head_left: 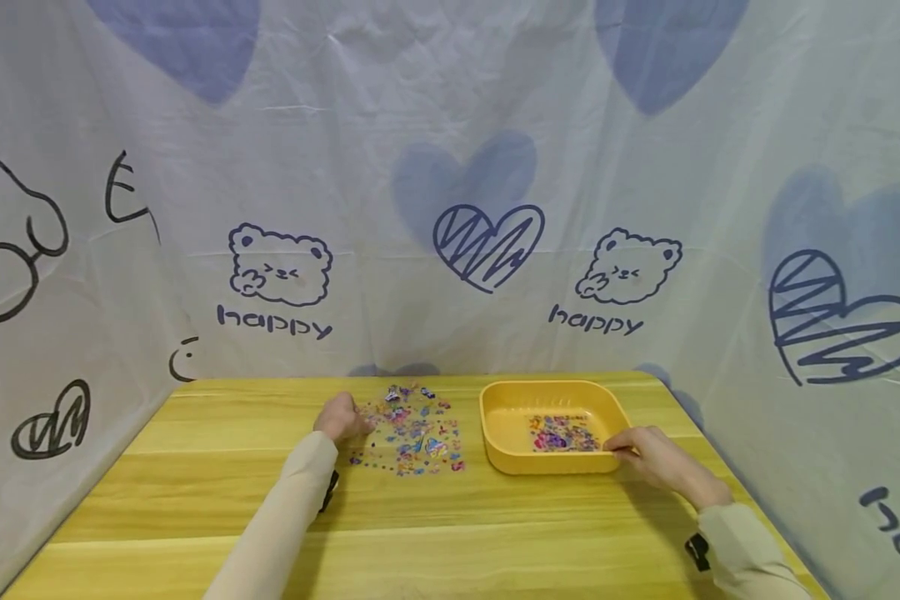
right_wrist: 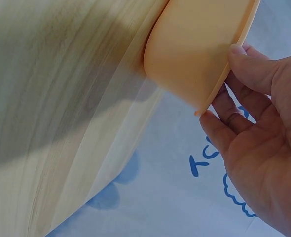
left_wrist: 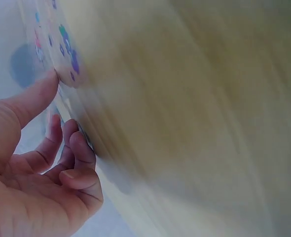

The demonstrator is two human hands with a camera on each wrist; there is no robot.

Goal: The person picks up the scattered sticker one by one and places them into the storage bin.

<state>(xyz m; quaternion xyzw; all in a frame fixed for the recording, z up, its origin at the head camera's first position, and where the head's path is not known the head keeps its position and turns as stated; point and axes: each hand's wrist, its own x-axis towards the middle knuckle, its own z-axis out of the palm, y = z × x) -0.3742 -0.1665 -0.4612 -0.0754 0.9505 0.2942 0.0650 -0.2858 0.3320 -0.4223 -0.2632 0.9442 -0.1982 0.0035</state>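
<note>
My left hand [head_left: 341,418] is at the left edge of clear sheets printed with small colourful stickers [head_left: 420,437], which lie flat on the table. In the left wrist view the thumb touches the edge of a sticker sheet [left_wrist: 68,49], and the bent fingers [left_wrist: 82,148] lie close below, apart from the thumb. A shallow yellow plastic basket [head_left: 555,463] stands to the right, with another sticker sheet [head_left: 562,435] inside. My right hand [head_left: 656,457] pinches the basket's near right corner by its rim, as the right wrist view also shows.
The light wood-grain table [head_left: 420,533] reaches back to a white curtain [head_left: 390,275] with hearts, bears and lettering. The curtain also encloses both sides. Behind the sheets is the table's far edge.
</note>
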